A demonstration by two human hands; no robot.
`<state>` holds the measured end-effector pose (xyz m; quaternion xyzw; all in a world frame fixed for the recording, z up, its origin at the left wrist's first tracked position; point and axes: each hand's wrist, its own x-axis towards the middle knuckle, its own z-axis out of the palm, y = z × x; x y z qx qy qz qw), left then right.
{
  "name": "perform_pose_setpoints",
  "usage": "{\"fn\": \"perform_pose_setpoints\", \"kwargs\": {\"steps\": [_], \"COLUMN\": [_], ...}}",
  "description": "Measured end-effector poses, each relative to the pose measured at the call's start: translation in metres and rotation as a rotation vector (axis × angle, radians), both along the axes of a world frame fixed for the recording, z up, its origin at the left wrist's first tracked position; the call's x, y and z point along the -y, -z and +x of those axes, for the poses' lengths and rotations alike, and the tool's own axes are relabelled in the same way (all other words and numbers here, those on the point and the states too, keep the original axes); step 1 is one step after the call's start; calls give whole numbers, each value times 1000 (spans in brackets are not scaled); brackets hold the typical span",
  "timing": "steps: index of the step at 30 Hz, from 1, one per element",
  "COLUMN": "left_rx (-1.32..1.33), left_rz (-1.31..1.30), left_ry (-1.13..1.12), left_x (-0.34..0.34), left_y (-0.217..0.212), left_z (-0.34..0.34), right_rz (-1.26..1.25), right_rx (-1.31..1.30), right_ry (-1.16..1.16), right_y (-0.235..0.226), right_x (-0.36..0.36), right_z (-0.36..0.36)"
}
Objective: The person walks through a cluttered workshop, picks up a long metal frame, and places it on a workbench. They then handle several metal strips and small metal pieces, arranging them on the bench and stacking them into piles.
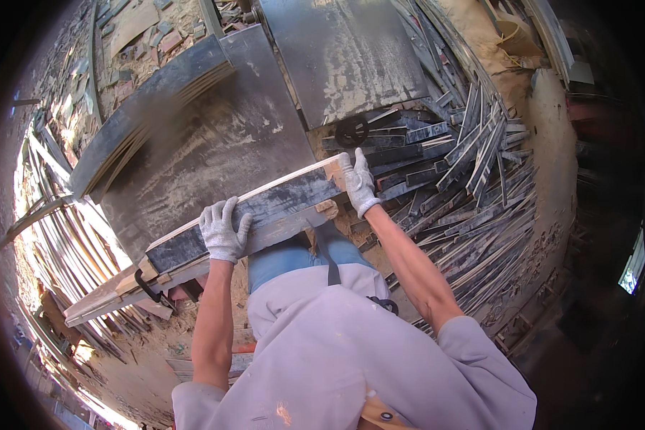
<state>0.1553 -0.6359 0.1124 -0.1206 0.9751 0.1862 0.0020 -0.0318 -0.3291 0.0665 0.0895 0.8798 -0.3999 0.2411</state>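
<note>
The person holds a long dark board [265, 208] across the middle of the view, just above their knees. The left hand [222, 231], in a white glove, wraps its fingers over the board's top edge near its left part. The right hand [357, 183], also gloved, grips the board's right end at about 1 o'clock from the left hand. How tightly each hand squeezes is hard to see. A big grey metal table [222, 143] sits behind the board at 12 o'clock. A stack of curved strips [150, 115] at 10 o'clock looks blurry. A heap of dark strips [473, 172] lies at 3 o'clock.
</note>
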Motion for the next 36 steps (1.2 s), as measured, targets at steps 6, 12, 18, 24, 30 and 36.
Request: {"fn": "perform_pose_setpoints", "kwargs": {"steps": [6,12,18,24,30,36], "left_rx": [-74,-134,-193,-215,-247,-247], "left_rz": [-77,-121,-197,-220,-246,-246], "left_ry": [-38,-25,-69,-102,-112,-115], "left_x": [-8,-20,-33,-38,-39,-38], "left_y": [-11,-20,-21,-20,-19,-16], "left_z": [-3,-15,-12,-10,-8,-10], "right_rz": [72,610,533,546,461,477], "right_rx": [-610,-886,-957,-1018,-982,-1013], "right_ry": [-1204,-1332,-1239,-1247,-1244,-1268], "right_y": [-79,-37,-32,-34,-31,-31], "right_x": [38,75,73,70,72,76], "right_z": [82,95,93,88,83,82]}}
